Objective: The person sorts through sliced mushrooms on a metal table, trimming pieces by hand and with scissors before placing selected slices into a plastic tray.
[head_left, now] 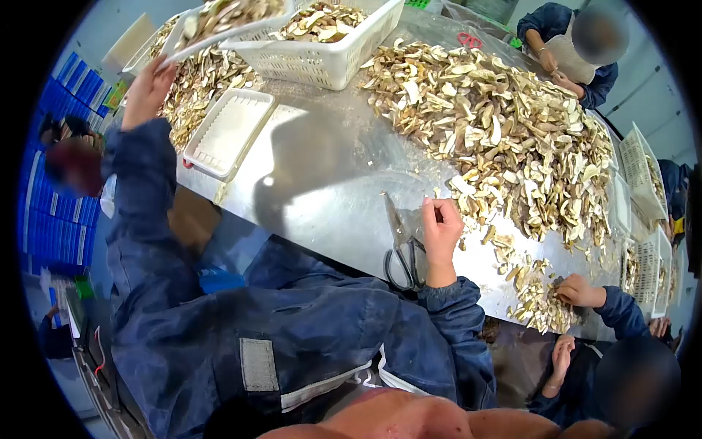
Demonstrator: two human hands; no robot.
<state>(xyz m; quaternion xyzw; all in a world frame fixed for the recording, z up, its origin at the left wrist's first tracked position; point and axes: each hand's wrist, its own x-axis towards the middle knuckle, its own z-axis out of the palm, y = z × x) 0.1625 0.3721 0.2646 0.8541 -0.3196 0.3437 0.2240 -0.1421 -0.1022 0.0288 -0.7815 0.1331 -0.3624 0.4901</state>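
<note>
My left hand [148, 94] is raised at the upper left, fingers closed on the edge of a white tray [227, 31] that carries dried mushroom slices. Part of that tray is cut off by the top of the view. Over the metal table, my right hand [442, 228] is closed in a loose curl. Whether it has anything small in it is hidden. Just left of it lie scissors [402, 256] with black handles, blades pointing away from me. A large heap of mushroom slices [504, 132] spreads beyond my right hand.
An upturned-looking white tray [228, 132] lies on the table [322, 175]. Behind it stands a white perforated basket [329, 62] with slices. Red scissors [469, 40] are near the far edge. A co-worker's hand [578, 291] touches a small pile at right; another person [556, 51] sits opposite.
</note>
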